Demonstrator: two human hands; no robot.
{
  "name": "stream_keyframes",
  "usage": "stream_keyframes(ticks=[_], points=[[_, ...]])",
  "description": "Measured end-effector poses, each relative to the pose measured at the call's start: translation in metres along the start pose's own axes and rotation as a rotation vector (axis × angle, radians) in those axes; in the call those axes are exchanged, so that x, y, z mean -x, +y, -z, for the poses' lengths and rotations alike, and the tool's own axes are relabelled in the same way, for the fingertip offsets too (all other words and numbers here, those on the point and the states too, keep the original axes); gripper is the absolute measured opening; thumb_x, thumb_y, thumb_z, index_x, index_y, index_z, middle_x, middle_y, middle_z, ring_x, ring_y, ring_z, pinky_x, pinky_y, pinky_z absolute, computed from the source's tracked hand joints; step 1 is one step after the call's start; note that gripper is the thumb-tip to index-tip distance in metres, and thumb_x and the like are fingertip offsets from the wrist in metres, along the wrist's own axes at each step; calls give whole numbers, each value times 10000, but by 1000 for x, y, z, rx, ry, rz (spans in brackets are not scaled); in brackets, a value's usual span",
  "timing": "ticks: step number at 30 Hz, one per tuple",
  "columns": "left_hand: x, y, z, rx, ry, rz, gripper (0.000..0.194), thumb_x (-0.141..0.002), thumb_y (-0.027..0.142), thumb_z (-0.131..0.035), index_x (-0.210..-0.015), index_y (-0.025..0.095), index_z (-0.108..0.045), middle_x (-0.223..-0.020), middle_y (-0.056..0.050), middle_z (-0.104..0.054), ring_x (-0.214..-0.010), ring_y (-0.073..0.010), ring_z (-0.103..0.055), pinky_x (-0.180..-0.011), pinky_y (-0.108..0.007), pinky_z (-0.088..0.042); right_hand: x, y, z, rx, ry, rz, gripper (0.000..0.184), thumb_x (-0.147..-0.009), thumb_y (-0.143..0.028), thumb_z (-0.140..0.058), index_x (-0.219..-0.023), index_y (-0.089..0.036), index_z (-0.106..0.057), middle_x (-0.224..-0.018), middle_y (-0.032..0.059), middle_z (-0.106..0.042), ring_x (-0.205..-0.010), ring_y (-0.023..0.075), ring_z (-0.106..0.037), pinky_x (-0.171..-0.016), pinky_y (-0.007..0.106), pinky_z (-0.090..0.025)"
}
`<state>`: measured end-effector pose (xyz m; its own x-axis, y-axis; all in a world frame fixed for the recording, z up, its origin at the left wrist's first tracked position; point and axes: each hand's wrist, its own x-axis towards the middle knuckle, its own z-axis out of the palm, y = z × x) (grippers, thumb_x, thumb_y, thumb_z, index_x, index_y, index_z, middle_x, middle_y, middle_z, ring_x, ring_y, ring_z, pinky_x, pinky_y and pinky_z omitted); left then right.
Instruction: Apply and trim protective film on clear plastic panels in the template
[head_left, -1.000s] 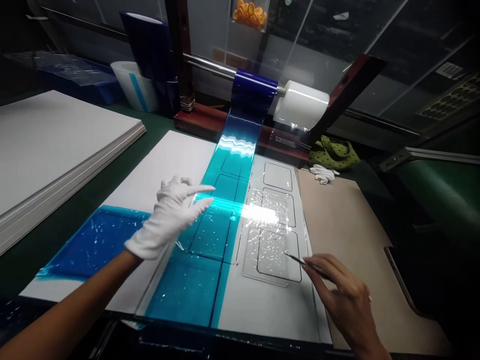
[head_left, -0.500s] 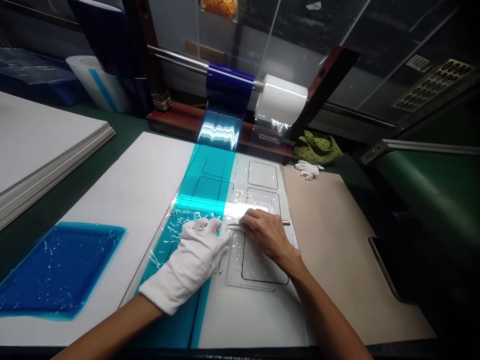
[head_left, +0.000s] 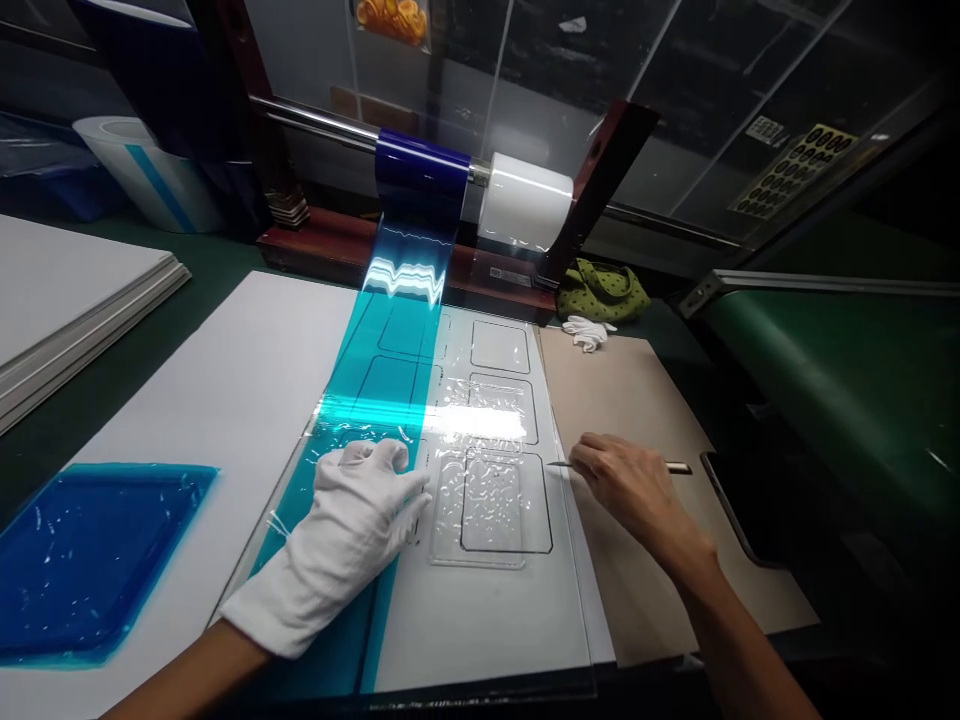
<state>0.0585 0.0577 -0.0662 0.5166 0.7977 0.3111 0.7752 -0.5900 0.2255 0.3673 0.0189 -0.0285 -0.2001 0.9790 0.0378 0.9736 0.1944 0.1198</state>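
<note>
My left hand [head_left: 352, 520], in a white glove, lies flat with fingers spread on the blue film strip [head_left: 390, 350] that runs down from the dark blue roll [head_left: 416, 175]. The strip covers the left column of a clear plastic sheet [head_left: 487, 600] marked with rounded rectangles. My bare right hand [head_left: 622, 485] is closed round a thin metal blade tool [head_left: 559, 464] held level, its tip at the sheet's right edge. Clear wrinkled film [head_left: 487, 430] covers the right column of rectangles.
A white roll [head_left: 525, 205] shares the bar on the dark red stand [head_left: 600, 190]. A cut blue film piece [head_left: 82, 560] lies on the white board [head_left: 225, 390] at left. Brown board [head_left: 645, 400], spare glove [head_left: 586, 331], green bag [head_left: 600, 290], white sheet stack [head_left: 67, 290], tape roll [head_left: 146, 180].
My right hand drew the blade rightward across the clear film, from beside my left hand to the sheet's right edge. My left hand stays pressed on the blue strip.
</note>
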Motion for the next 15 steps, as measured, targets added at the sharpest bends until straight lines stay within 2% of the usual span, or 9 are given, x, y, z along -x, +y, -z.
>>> stream_keyframes(ticks=[2,4,7,11,15], points=[[1,7,6,-147,-6,-57,197,-885,336,-500,-954,263,-669,-955,-92,-615,-796,-254,-580,-664,-418,-447,17,5,4,-18,-1,-62,293,-928,-146,-464,-697,-192,-637,-673,32,-647,-565,150,-571,-459,260,-206],[5,13,12,-278,1,-98,202,-886,341,-499,-952,258,-670,-990,-109,-624,-811,-274,-590,-642,-408,-439,33,5,7,-142,-52,-112,164,-915,-216,-519,-826,-216,-657,-717,17,-678,-586,156,-606,-486,247,-296],[16,22,15,-308,8,-127,172,-872,356,-531,-914,266,-672,-996,-99,-638,-819,-265,-612,-658,-402,-447,53,-5,5,-388,-185,-144,89,-882,-308,-585,-902,-241,-639,-781,4,-703,-677,175,-651,-573,254,-414],[36,37,5,-306,8,-127,185,-830,410,-567,-869,262,-671,-995,-96,-653,-786,-263,-630,-714,-466,-475,66,-21,-3,-564,-259,-184,133,-885,-324,-559,-841,-225,-636,-804,19,-701,-742,194,-648,-625,279,-449],[54,49,-11,-260,30,-98,246,-807,403,-597,-962,238,-694,-1027,-146,-675,-873,-365,-648,-713,-571,-497,65,-29,-10,-698,-268,-225,137,-869,-335,-581,-827,-215,-633,-810,21,-689,-781,196,-631,-669,291,-445]])
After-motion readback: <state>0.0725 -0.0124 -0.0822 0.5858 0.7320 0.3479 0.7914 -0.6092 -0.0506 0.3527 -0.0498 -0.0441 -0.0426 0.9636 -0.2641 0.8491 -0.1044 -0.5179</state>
